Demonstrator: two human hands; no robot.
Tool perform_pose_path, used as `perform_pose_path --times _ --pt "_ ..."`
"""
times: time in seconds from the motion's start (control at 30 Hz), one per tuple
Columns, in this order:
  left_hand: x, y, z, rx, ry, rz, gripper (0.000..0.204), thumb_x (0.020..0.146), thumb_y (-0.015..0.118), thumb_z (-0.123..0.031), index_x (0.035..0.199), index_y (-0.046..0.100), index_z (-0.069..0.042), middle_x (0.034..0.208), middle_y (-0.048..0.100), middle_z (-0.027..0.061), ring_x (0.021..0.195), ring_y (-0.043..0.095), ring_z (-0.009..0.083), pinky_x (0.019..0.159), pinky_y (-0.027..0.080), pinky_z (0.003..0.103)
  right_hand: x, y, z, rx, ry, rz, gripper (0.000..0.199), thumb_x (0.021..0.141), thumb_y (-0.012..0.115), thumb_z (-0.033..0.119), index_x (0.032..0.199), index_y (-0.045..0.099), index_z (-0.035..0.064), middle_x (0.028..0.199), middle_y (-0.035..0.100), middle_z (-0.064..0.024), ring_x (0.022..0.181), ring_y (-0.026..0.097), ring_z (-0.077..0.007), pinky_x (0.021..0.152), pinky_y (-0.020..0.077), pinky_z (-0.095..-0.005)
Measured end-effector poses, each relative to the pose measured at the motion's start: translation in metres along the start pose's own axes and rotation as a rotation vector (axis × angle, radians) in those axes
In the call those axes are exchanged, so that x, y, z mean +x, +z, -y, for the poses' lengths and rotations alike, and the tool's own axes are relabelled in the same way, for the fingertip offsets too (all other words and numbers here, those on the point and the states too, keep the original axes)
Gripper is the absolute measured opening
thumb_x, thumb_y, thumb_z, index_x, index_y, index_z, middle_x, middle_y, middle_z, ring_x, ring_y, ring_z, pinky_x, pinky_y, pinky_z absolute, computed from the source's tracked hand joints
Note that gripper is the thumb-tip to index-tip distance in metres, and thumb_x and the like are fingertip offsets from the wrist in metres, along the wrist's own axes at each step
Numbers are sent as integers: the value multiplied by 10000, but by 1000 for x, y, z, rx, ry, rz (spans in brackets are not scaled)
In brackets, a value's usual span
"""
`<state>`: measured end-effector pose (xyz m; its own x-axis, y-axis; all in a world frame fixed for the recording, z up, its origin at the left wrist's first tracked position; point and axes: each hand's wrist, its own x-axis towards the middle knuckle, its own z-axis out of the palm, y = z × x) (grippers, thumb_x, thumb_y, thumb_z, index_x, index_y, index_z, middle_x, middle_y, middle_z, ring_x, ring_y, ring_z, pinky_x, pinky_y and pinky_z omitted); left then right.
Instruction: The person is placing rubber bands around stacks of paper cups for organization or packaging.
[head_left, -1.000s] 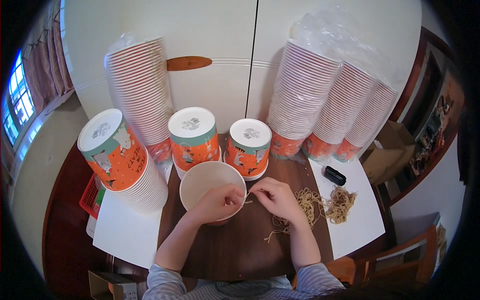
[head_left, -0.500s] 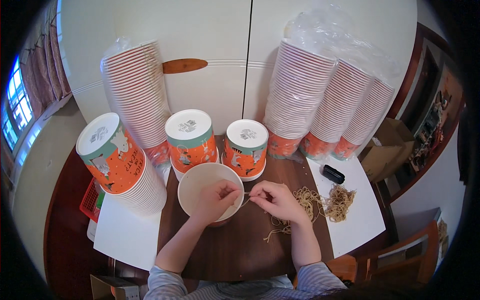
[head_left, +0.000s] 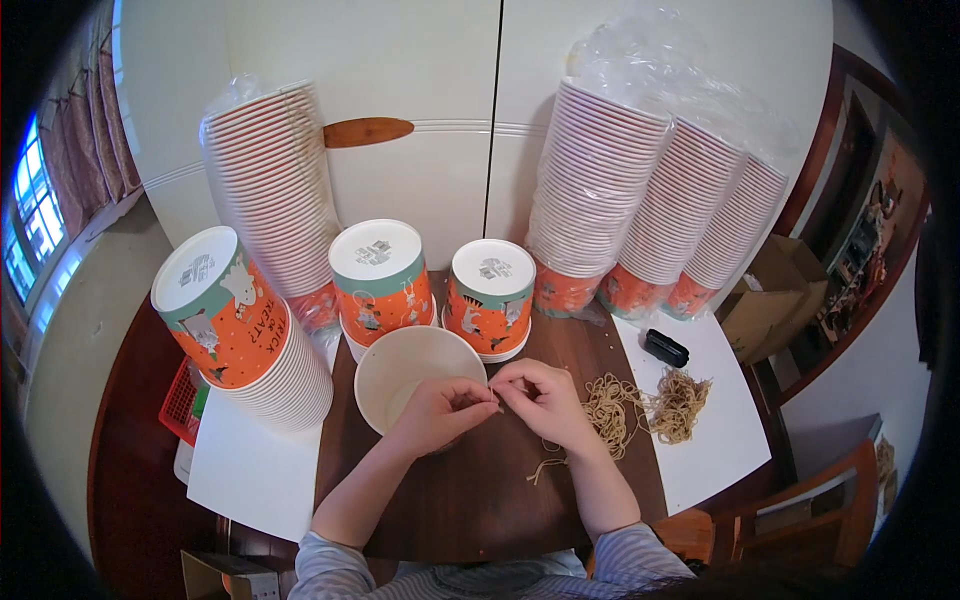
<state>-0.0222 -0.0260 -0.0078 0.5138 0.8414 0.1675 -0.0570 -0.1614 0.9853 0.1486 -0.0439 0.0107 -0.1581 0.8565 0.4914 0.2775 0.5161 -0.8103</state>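
A round paper bucket [head_left: 385, 370] stands upright in front of me, its pale inside facing up. My left hand [head_left: 440, 412] is over its near right rim, thumb and fingers pinched. Just right of the rim, my right hand [head_left: 545, 402] is also pinched, its fingertips almost meeting the left ones. Both hold a thin tan string at the bucket's side; only a short bit of it shows between the fingertips. A loose tangle of tan strings [head_left: 610, 410] lies beside my right hand, and a denser bunch of strings [head_left: 680, 405] lies farther right.
Orange buckets [head_left: 378, 310] [head_left: 490, 315] stand upside down behind the open one. A tilted bucket stack [head_left: 270, 400] leans at the left. Tall plastic-wrapped stacks [head_left: 270, 180] [head_left: 600, 190] rise at the back. A small black object [head_left: 666, 348] lies near the strings.
My left hand has moved right and slightly down, out from over the bucket's opening. My right fingers have shifted slightly, and the two hands' fingertips are now closer together.
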Motion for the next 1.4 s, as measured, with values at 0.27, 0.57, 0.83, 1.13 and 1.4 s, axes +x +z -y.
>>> perform_pose_path --times 0.27,0.57,0.83,1.13,1.4 --pt "1 -10 -4 8 -44 10 112 819 570 -89 874 586 7 762 596 12 695 548 50 614 439 185 -1 -8 7 -145 -22 73 130 697 629 35 827 624 39 897 573 -60 690 551 -113 568 441 -222" --pt "3 -11 -5 21 17 60 99 818 566 -96 859 573 -6 761 581 3 721 534 56 642 433 205 0 -6 -6 -222 -194 147 123 690 646 61 806 615 38 885 555 -59 772 564 -158 643 455 -254" --pt "4 -15 -1 133 -12 43 91 830 546 -113 832 538 -22 742 560 -3 698 519 48 636 421 198 -2 -13 9 -149 46 66 83 672 601 65 732 547 49 897 548 -77 756 567 -188 625 459 -267" --pt "6 -19 8 -48 -13 59 53 815 549 -48 849 512 -32 791 546 6 732 525 60 645 434 200 -7 9 23 -344 -252 265 128 663 662 107 769 591 85 874 510 -35 811 549 -200 658 470 -299" --pt "3 -24 -5 49 16 50 101 786 594 -38 845 512 -32 771 566 19 725 550 71 627 447 207 -3 10 3 -209 -16 106 236 712 675 120 872 511 62 799 520 -62 577 525 -140 516 438 -255"
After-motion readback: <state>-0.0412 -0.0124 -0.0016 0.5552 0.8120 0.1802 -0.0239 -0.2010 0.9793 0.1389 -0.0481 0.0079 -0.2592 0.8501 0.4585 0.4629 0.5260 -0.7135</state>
